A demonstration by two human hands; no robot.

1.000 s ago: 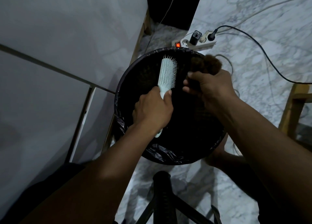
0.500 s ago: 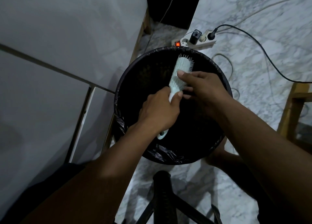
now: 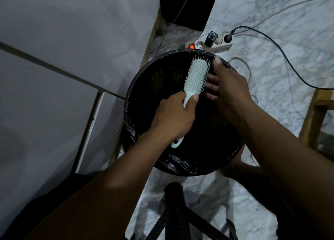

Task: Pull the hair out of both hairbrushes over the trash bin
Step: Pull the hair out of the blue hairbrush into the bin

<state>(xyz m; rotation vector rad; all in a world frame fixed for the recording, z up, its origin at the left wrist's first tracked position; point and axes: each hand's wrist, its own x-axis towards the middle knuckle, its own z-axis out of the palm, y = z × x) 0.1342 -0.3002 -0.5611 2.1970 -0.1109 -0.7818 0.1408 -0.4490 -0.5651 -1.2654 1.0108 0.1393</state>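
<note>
- My right hand is back at the bristles, its fingers loosely spread against the brush edge; the brown hair clump it held a second ago is gone, presumably dropped.
- My left hand stays wrapped tight around the handle of the pale hairbrush, held over the trash bin.
- This brush looks nearly clean.
- The bin's black liner is too dark to show its contents.
</note>
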